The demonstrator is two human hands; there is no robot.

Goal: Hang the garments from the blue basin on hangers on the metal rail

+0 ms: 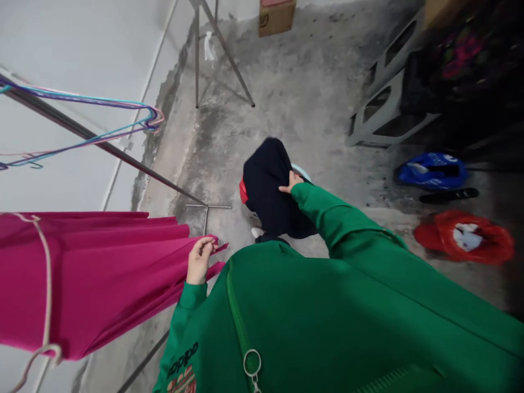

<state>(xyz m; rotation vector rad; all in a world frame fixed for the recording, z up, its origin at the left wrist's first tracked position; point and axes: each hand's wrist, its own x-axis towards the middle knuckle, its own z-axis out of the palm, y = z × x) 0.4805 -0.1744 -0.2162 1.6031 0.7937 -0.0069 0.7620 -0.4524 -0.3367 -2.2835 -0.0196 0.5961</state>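
Note:
My left hand [200,259] is closed, its fingertips pinching the edge of a bright magenta garment [123,278] that hangs at the left. My right hand [292,181] grips a dark navy cloth garment [268,174], which drapes down in front of my legs. The exact shape of that garment cannot be made out. Behind it shows the pale rim of a basin [302,170], mostly hidden. A bit of red fabric [243,191] peeks out at its left side. A white hanger [47,295] lies across the magenta garment.
A metal rail [123,155] carries several coloured hangers [149,117] at the left. Farther off stand a metal stand's legs [225,43] and a cardboard box [277,17]. To the right are grey plastic stools [380,112], a blue bag [432,170] and a red bag [470,236].

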